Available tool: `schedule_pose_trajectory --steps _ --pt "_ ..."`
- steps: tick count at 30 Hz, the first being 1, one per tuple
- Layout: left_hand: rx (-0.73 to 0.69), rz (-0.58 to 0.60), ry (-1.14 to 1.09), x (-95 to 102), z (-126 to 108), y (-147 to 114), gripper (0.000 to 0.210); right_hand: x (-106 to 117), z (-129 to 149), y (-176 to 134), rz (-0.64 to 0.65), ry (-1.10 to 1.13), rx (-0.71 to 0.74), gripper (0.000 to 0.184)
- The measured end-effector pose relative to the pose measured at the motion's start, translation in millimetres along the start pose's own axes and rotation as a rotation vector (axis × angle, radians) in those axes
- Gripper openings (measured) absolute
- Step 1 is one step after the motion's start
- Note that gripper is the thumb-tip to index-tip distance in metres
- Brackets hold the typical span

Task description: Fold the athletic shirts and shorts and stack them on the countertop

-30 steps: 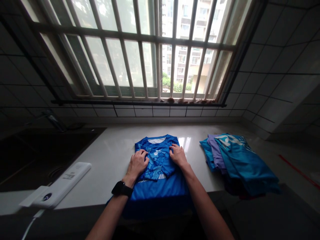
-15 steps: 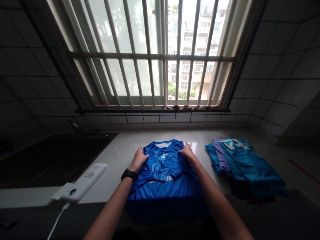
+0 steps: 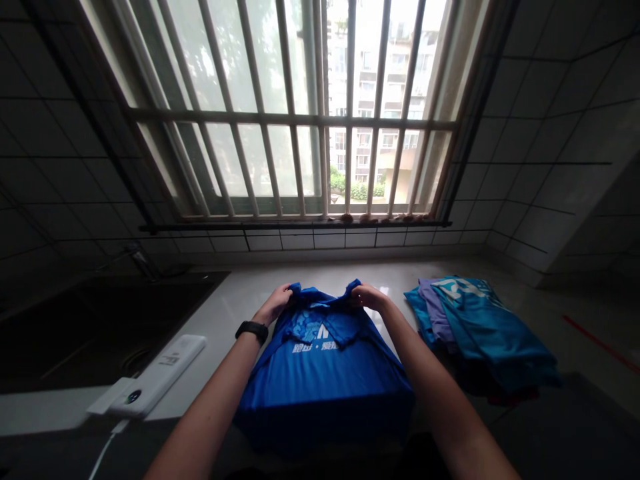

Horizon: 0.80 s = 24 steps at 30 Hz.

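A blue T-shirt (image 3: 330,377) with white lettering lies on the countertop, its lower part hanging over the front edge. My left hand (image 3: 274,303) pinches the shirt at its far left shoulder, and a black band circles that wrist. At the far right shoulder my right hand (image 3: 369,296) is closed on the same shirt. Between the hands the collar end is lifted and bunched, with a lighter blue patterned part folded over below it. The fingertips are partly hidden by the cloth.
Right of the shirt lies a stack of folded clothes (image 3: 493,327), teal and purple. A white power bank (image 3: 160,373) with a cable rests on the left of the countertop (image 3: 390,270). Beyond it is a dark sink (image 3: 100,327). A barred window (image 3: 300,120) fills the back wall.
Both hands have taken hold of the shirt's shoulders and raised the collar end, which is now crumpled. More white lettering shows on the shirt. The camera view has shifted slightly.
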<state>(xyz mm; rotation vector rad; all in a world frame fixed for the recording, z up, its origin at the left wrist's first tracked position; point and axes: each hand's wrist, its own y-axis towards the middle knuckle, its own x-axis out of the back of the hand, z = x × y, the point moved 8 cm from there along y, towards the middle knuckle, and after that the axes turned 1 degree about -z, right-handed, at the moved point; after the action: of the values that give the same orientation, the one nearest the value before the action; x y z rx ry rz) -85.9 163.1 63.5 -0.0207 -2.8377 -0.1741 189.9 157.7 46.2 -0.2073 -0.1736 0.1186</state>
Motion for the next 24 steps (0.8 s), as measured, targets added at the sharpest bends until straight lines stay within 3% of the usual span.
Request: schedule_pose_trajectory --steps 4,6,8,11,16,20,24 --pt "-0.134 -0.173 -0.186 3.6 -45.0 31.8 0.032 -1.1 56.6 12.0 -0.201 -0.027 0.259 0.016" --pt "-0.252 -0.201 -0.278 10.9 -70.1 35.4 0.041 0.3 82.6 6.0 -0.278 -0.028 0.477 0.029" --pt "-0.311 -0.182 -0.309 19.1 -84.6 26.9 0.048 -0.4 88.3 -8.1 -0.278 -0.061 0.643 0.039" --pt "-0.281 -0.126 -0.243 28.5 -79.7 -6.4 0.051 -2.7 50.6 -32.1 -0.161 -0.127 0.669 0.037" --pt "-0.125 -0.032 -0.109 27.3 -33.3 -79.7 0.047 8.7 -36.0 -75.5 -0.054 -0.153 0.518 0.036" --pt "-0.097 -0.044 -0.02 26.0 -20.5 -123.3 0.038 19.5 -48.8 -112.3 -0.08 -0.13 0.469 0.045" --pt "-0.192 -0.084 0.066 33.9 -22.0 -163.9 0.024 22.4 -44.0 -161.4 -0.123 -0.198 0.605 0.035"
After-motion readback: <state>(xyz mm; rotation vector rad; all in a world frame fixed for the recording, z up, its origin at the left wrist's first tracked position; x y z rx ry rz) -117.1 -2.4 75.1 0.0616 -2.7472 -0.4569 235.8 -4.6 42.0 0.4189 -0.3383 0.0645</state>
